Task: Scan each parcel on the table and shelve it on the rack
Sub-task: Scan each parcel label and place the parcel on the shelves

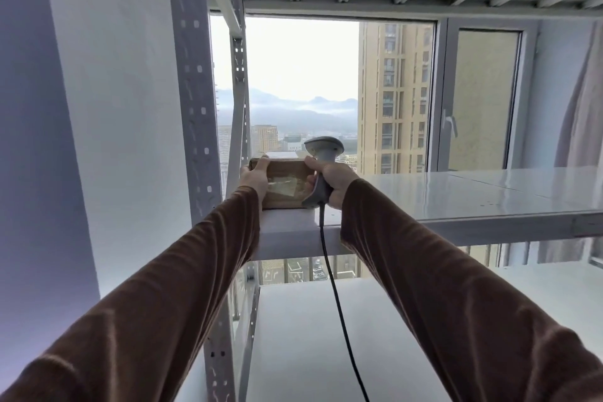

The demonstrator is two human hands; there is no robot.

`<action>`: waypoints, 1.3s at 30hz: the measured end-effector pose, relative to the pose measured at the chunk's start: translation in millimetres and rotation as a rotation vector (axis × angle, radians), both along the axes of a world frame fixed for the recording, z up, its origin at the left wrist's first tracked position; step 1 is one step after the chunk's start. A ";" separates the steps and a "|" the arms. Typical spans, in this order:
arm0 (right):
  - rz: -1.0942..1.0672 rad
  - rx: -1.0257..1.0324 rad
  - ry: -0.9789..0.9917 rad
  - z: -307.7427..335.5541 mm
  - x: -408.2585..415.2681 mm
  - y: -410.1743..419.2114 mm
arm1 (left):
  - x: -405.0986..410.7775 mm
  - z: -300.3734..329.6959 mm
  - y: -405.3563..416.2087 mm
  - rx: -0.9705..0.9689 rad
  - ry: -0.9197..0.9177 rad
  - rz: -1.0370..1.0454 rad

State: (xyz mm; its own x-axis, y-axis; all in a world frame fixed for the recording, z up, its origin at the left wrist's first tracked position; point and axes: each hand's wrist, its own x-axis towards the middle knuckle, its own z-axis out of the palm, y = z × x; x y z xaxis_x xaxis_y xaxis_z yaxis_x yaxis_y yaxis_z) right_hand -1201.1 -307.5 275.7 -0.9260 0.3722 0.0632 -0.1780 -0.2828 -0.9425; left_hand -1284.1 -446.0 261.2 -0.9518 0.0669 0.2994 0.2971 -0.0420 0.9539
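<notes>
Behind the rack (473, 206), a window (300, 75) frames a tower (394, 91).

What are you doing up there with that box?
A person is putting a brown parcel onto the left end of a white rack shelf by the window. The left hand holds the parcel's left side. The right hand grips a grey scanner, its black cord hanging down, and is against the parcel's right side.
</notes>
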 end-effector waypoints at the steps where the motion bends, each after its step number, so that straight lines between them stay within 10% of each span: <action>1: -0.002 0.007 0.004 -0.4 0.8 -0.6 | 1.5 0.5 -1.9 -0.021 0.002 0.002; 10: -0.130 0.108 0.169 -4.4 46.8 13.3 | 57.5 11.0 -0.8 -0.324 0.381 0.250; 25: -0.947 0.550 0.103 -64.8 318.3 148.5 | 260.9 -48.4 208.9 -0.088 0.331 -0.694; 39: -1.575 0.521 -0.276 -157.6 712.0 275.4 | 632.2 -148.9 431.9 -0.160 0.195 -1.338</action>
